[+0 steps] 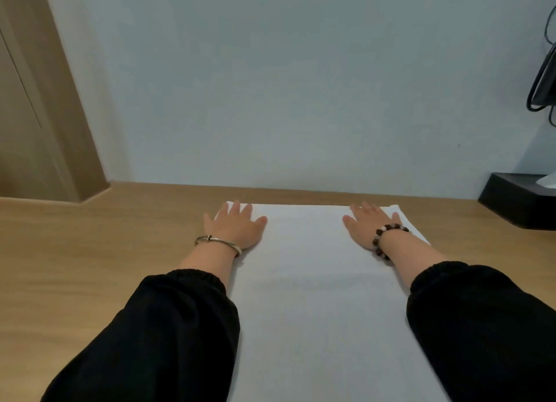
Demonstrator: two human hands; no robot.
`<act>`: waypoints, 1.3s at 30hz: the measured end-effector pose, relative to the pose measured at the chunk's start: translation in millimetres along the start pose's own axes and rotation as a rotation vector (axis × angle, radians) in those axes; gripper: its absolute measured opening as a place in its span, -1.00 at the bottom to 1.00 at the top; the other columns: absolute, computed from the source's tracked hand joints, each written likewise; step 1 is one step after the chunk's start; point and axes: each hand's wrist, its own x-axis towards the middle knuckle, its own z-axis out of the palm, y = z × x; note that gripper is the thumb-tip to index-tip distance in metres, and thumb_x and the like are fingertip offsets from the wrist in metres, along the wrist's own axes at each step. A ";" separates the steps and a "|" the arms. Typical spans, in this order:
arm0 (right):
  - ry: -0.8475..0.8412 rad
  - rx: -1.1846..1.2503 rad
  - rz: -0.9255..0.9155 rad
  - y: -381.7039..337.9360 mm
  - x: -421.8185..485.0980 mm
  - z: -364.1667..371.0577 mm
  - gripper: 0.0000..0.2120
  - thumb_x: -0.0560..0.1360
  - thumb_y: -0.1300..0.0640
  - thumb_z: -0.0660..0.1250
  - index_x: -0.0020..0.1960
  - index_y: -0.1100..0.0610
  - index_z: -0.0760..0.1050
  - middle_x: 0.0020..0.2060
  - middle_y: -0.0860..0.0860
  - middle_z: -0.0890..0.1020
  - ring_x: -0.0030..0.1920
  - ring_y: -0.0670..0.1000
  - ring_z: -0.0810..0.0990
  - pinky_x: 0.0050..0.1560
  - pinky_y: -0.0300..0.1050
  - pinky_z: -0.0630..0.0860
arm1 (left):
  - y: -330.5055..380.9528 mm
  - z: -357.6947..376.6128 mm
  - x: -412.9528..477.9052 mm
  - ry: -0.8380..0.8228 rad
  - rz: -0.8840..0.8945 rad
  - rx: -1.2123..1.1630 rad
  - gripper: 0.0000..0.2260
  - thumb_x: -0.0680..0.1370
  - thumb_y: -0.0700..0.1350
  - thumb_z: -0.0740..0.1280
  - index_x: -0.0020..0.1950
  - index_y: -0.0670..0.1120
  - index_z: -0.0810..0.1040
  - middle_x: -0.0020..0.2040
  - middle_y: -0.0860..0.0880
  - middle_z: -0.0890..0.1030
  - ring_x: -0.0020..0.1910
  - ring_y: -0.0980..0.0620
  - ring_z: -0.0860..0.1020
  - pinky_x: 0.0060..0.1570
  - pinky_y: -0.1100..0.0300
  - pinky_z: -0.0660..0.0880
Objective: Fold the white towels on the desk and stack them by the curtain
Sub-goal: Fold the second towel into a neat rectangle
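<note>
Through the head camera we look down on a white towel point(316, 296) spread flat on the wooden table point(105, 251), its far edge near the pale wall point(270, 86). Our left hand point(234, 227) lies flat on the towel's far left corner and our right hand point(368, 227) on its far right corner. The fingers point(236, 209) are straight, slightly spread and gripping nothing. A metal bangle point(218, 241) rings the left wrist, a beaded bracelet point(388, 239) the right. A black box point(517, 203) sits at the table's right end.

One towel point(307, 281) — two hands point(234, 225) point(365, 225) — two bracelets point(218, 241) point(388, 236), one black box point(517, 203).
</note>
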 end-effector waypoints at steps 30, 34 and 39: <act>0.249 0.096 0.174 43.2 15.0 -13.5 -0.57 0.55 0.18 0.09 0.41 0.11 0.30 0.36 0.14 0.34 0.35 0.16 0.28 0.27 0.07 0.30 | -24.5 -9.1 26.7 0.134 -0.200 -0.195 -0.71 0.61 -0.03 0.10 0.29 -0.08 0.38 0.30 -0.11 0.46 0.32 -0.11 0.35 0.25 -0.02 0.22; 0.171 0.081 0.223 41.1 13.8 -26.9 -0.58 0.52 0.13 0.16 0.37 0.15 0.31 0.31 0.17 0.39 0.32 0.19 0.33 0.24 0.06 0.35 | -23.9 -20.5 39.8 0.081 -0.187 -0.294 -0.71 0.59 -0.13 0.23 0.27 -0.22 0.39 0.27 -0.21 0.47 0.25 -0.20 0.43 0.18 0.05 0.34; 0.040 0.207 0.286 35.7 17.5 -46.4 -0.80 0.57 0.18 0.10 -0.11 0.27 0.42 -0.20 0.15 0.51 -0.19 0.10 0.48 -0.23 -0.16 0.37 | -14.1 -24.9 49.1 0.195 -0.169 -0.435 -0.77 0.51 -0.31 0.20 0.17 -0.21 0.41 0.21 -0.21 0.48 0.11 -0.16 0.45 -0.08 0.17 0.31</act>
